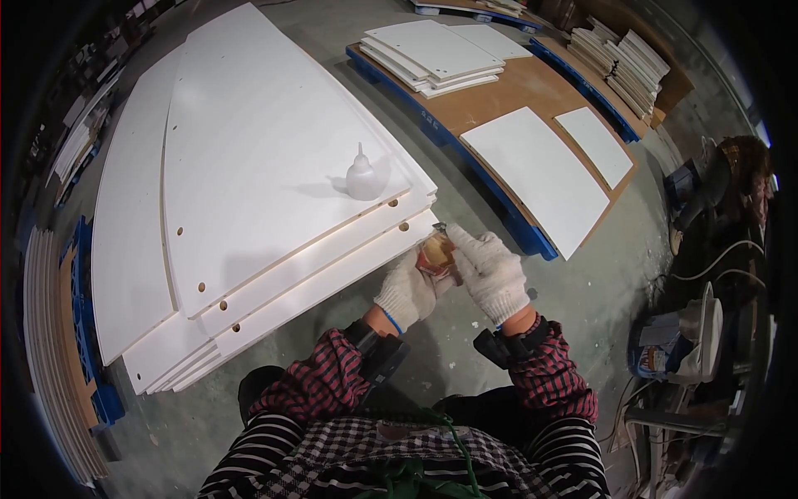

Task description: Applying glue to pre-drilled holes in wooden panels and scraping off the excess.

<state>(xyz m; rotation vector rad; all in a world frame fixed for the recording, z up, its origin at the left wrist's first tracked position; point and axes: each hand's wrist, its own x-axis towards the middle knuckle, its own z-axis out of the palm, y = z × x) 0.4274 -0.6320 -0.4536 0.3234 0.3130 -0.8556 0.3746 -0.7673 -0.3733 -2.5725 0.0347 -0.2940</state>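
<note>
Both of my hands wear white knit gloves and meet just off the near right corner of a stack of white boards (274,166). My left hand (407,289) is closed round a small amber-brown object with red at its edge (436,255); its exact kind is unclear. Against the upper right side of that object press the closed fingers of my right hand (495,279). A small dark tip shows by those fingers, too small to name. On the top board stands a translucent squeeze bottle (363,179) with a thin nozzle, upright and apart from my hands.
Round holes line the near edges of the stacked boards. Beyond, a brown-topped blue pallet (515,224) carries more white panels (536,179). A bucket (690,337) with cables stands at right, below another person (731,183). Board edges (58,333) fill the far left.
</note>
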